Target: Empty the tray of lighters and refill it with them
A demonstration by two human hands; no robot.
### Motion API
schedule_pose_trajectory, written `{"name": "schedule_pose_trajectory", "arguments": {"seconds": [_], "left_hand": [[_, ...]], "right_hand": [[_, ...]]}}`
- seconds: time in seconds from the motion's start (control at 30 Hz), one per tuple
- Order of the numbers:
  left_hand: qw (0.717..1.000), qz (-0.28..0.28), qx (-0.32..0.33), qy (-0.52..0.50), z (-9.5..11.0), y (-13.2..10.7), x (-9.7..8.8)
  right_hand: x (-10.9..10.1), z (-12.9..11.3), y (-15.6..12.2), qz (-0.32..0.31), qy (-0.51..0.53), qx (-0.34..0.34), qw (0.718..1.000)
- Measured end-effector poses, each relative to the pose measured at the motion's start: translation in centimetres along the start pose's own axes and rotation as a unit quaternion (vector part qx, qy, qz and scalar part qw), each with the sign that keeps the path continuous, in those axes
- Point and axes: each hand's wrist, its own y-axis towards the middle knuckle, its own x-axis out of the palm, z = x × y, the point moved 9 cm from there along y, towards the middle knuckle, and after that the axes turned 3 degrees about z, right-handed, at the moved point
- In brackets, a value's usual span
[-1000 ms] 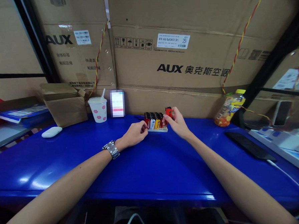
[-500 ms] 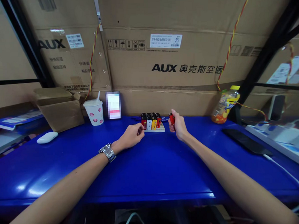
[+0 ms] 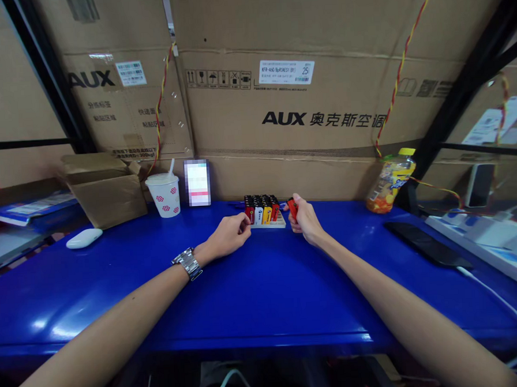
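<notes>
A small white tray [image 3: 277,223] of upright lighters [image 3: 261,208], red, white, yellow and black-capped, stands at the far middle of the blue table [image 3: 263,285]. My right hand [image 3: 304,220] is closed round a red lighter [image 3: 292,208], held just right of the tray. My left hand [image 3: 229,233], with a metal watch on its wrist, rests curled on the table against the tray's left end, fingertips pinched near the leftmost lighter; what they hold, if anything, is hidden.
A paper cup with a straw [image 3: 165,194], a brown cardboard box [image 3: 106,190] and a white oval case [image 3: 84,238] sit at the back left. A yellow-capped bottle [image 3: 390,181], a black phone [image 3: 426,245] and a white cable [image 3: 507,307] lie at the right. Large cardboard cartons [image 3: 279,100] wall the back.
My right hand lifted the red lighter away from the tray, moved right, then came back close to the tray's right end. The left hand stayed by the tray.
</notes>
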Motion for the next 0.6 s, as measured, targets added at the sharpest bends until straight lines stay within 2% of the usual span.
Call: {"name": "schedule_pose_trajectory", "arguments": {"seconds": [0.07, 0.17, 0.23, 0.3, 0.5, 0.6], "left_hand": [[1.0, 0.001, 0.002, 0.001, 0.0, 0.0, 0.0], [1.0, 0.0, -0.002, 0.005, -0.1, 0.0, 0.0], [1.0, -0.002, -0.002, 0.008, -0.1, 0.0, 0.0], [1.0, -0.004, -0.002, 0.008, 0.0, 0.0, 0.0], [1.0, -0.008, -0.003, 0.01, 0.2, 0.0, -0.1], [1.0, -0.005, -0.003, 0.012, 0.1, 0.0, -0.2]], "right_hand": [[-0.2, -1.2, -0.2, 0.006, -0.026, -0.035, 0.999], [-0.2, -3.6, -0.4, 0.006, -0.096, -0.156, 0.983], [-0.3, -4.4, -0.6, 0.011, -0.135, -0.214, 0.967], [-0.2, -4.0, -0.4, 0.003, -0.147, -0.223, 0.964], [0.6, -1.9, 0.2, -0.054, -0.153, -0.194, 0.968], [0.2, -1.8, 0.5, -0.048, -0.167, -0.203, 0.964]]}}
